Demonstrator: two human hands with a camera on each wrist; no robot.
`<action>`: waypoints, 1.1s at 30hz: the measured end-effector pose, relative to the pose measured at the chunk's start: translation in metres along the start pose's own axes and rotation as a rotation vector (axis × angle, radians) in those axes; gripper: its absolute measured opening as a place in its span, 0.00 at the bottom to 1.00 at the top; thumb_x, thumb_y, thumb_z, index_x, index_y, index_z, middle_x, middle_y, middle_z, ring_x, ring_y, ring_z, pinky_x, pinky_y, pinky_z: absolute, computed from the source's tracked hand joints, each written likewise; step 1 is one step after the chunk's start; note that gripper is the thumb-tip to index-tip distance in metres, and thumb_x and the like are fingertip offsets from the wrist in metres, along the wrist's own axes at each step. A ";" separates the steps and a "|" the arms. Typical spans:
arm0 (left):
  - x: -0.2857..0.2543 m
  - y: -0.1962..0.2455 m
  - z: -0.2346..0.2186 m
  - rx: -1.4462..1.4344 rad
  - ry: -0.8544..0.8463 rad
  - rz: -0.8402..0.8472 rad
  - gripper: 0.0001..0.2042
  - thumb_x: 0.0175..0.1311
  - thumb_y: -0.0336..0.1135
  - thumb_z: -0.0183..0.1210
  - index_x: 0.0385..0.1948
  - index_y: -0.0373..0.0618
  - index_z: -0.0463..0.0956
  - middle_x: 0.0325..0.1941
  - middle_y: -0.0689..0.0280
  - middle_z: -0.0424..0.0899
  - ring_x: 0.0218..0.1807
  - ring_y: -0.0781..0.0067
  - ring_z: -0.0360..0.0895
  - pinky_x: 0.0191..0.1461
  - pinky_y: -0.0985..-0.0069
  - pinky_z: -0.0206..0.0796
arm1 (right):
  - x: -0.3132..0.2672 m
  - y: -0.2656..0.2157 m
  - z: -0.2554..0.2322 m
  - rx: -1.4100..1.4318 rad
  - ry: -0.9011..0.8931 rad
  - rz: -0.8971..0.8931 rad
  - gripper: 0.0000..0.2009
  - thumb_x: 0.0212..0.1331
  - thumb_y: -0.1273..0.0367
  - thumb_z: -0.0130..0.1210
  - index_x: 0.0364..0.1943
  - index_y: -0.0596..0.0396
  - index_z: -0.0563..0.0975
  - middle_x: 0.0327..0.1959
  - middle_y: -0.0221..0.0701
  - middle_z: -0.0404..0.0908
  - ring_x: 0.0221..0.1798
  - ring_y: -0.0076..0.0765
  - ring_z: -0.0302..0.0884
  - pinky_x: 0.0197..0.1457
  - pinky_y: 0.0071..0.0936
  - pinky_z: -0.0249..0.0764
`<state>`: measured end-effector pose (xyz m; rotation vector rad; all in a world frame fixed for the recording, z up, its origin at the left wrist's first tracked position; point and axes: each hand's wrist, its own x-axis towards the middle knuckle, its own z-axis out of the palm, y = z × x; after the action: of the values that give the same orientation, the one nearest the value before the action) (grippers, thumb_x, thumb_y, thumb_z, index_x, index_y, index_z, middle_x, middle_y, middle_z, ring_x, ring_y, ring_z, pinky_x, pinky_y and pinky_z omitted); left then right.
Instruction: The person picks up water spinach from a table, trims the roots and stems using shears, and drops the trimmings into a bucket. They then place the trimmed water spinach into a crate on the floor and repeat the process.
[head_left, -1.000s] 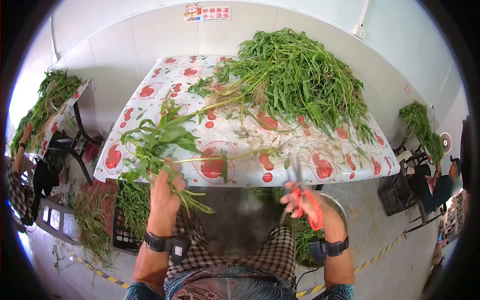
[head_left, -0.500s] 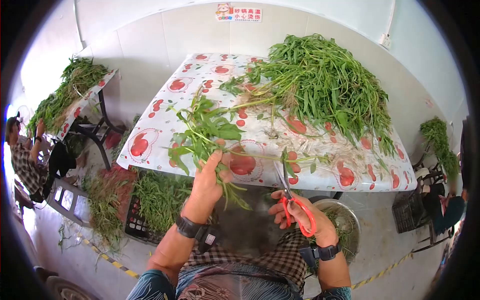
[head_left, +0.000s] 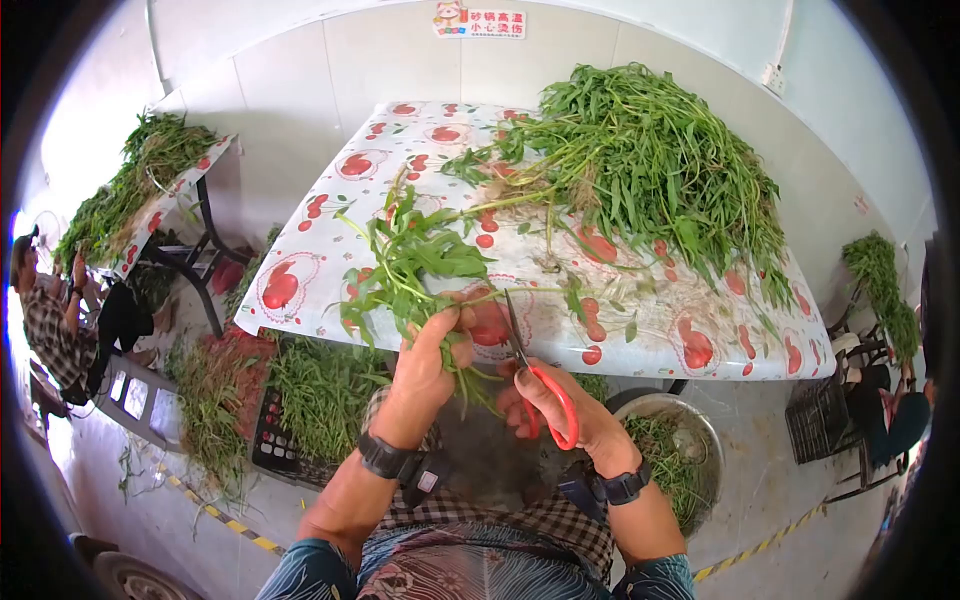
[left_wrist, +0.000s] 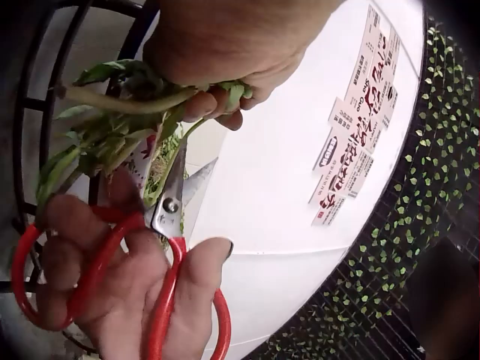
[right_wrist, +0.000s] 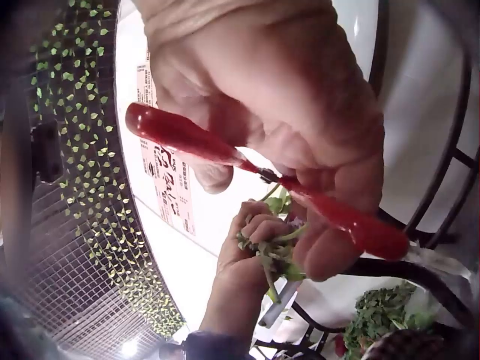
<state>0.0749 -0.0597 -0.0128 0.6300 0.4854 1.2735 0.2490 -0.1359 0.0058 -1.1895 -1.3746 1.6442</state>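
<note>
Near the frame's centre, my left hand (head_left: pixel 430 365) grips leafy green stems (head_left: pixel 425 255), apparently to steady one; my right hand (head_left: pixel 590 420)'s fingers curl through red-handled metal scissors (head_left: pixel 527 364), blades angled up beside it.

Eatery, by its hot-casserole warning sign (head_left: pixel 480 20)

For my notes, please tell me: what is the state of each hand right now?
Left hand: closed around a bunch of green leafy stems.
Right hand: holding metal scissors with red handles, blades open.
</note>
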 end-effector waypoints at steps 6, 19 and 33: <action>-0.002 0.000 -0.007 -0.042 0.092 -0.031 0.07 0.57 0.32 0.53 0.37 0.47 0.71 0.27 0.69 0.75 0.16 0.83 0.62 0.18 0.86 0.51 | -0.001 0.011 0.001 0.011 0.010 0.035 0.35 0.55 0.42 0.42 0.50 0.63 0.65 0.32 0.34 0.75 0.29 0.25 0.72 0.30 0.22 0.72; -0.019 0.003 -0.005 0.049 0.030 -0.068 0.09 0.55 0.33 0.54 0.37 0.44 0.71 0.26 0.69 0.72 0.21 0.81 0.65 0.20 0.84 0.53 | 0.000 0.009 -0.001 0.016 0.069 -0.047 0.34 0.56 0.42 0.41 0.49 0.64 0.66 0.26 0.34 0.75 0.20 0.24 0.69 0.23 0.20 0.65; -0.023 0.016 -0.013 0.079 0.072 0.050 0.12 0.56 0.35 0.56 0.42 0.47 0.71 0.27 0.69 0.71 0.24 0.79 0.66 0.22 0.81 0.56 | 0.001 0.010 0.001 0.060 0.101 -0.060 0.32 0.56 0.43 0.43 0.45 0.63 0.67 0.22 0.35 0.74 0.16 0.22 0.66 0.19 0.19 0.62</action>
<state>0.0500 -0.0771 -0.0119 0.6674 0.5853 1.3325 0.2478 -0.1379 -0.0040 -1.1692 -1.2770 1.5521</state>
